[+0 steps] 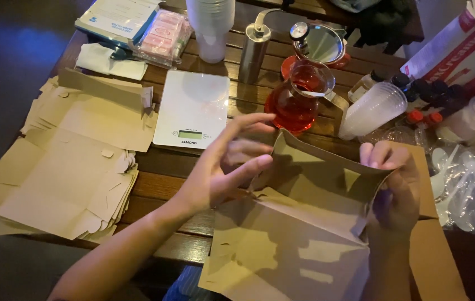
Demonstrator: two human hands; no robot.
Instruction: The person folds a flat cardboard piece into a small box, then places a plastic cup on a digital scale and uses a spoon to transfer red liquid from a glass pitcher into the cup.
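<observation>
A brown cardboard box blank [299, 223] is held partly erected above the near edge of the wooden counter [159, 184]. One side wall is raised and a back flap stands up; the bottom and the remaining flaps are judged not yet locked, so the forming is taken as roughly midway.

The right hand [393, 192] is closed on the upper right edge of the raised wall, fingers curled over the rim: grip holding the box. The left hand [226, 167] is spread wide beside the left flap, fingertips near or just touching it; contact cannot be confirmed, and nothing is clasped.

A stack of flat blanks [70, 167] lies at the left of the counter, unfolded, which suggests much forming remains. No finished box is seen.

Behind the box are noted a white kitchen scale [193, 108], a glass carafe [299, 97] with red liquid, a metal hand grinder [253, 50], stacked clear plastic cups [374, 108] lying on their side, and small dark-capped bottles [427, 89].
</observation>
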